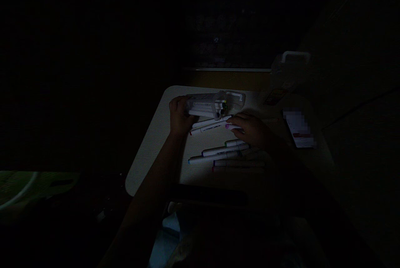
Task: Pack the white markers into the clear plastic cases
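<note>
My left hand (180, 116) is closed round the base end of a clear plastic case (203, 97), which lies on its side with its mouth to the right. Inside it are several white markers (204, 109) with dark and green ends. Just right of the mouth, my right hand (250, 128) has its fingers bent round a marker with a light purple end (231, 126). Between the hands lies a white marker with a red end (206, 127). Below, several more markers (218, 150) with blue, purple, green and red ends are spread on the white tabletop (150, 135).
The scene is very dark. A phone with a lit screen (298, 128) lies at the right of the table. Behind it stands a clear container with a white handle (295, 55). A clear piece with a white handle (236, 97) lies behind the case mouth.
</note>
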Tool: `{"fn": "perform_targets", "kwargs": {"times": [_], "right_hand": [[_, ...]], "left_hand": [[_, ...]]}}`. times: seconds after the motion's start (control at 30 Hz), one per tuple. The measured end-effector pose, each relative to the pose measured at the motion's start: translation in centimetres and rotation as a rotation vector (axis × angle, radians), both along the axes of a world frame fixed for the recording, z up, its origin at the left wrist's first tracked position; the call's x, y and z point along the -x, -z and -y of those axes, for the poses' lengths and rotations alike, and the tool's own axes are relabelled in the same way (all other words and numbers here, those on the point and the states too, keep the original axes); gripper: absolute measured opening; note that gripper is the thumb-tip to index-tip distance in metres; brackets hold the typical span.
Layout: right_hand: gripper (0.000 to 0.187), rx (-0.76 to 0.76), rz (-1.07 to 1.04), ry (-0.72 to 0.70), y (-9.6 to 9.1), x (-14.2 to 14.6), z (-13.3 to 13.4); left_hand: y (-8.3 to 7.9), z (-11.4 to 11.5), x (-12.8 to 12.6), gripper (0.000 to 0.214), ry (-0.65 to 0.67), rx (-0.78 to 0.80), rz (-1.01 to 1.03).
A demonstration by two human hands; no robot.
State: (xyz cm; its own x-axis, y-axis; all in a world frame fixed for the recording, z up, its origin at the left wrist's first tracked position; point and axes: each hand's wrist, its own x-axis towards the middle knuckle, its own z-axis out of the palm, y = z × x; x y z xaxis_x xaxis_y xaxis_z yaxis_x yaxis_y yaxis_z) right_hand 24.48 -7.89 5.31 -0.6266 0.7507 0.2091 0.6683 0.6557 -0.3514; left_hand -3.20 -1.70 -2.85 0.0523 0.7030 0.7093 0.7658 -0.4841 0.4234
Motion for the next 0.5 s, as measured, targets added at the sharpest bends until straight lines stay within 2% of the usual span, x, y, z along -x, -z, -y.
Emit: {"fn": "perform_targets", "kwargs": {"times": [0.23, 0.5], "right_hand": [[0.029, -0.159, -0.091, 0.04, -1.9, -1.7, 0.2], [0.029, -0.253, -0.1, 0.091, -3.2, -2.2, 0.8]], "left_hand": [[0.1, -0.1, 0.1, 0.064, 0.023, 0.007, 0.008], [0.0, 0.1, 0.0, 0.065, -0.01, 0.02, -0.002]]}}
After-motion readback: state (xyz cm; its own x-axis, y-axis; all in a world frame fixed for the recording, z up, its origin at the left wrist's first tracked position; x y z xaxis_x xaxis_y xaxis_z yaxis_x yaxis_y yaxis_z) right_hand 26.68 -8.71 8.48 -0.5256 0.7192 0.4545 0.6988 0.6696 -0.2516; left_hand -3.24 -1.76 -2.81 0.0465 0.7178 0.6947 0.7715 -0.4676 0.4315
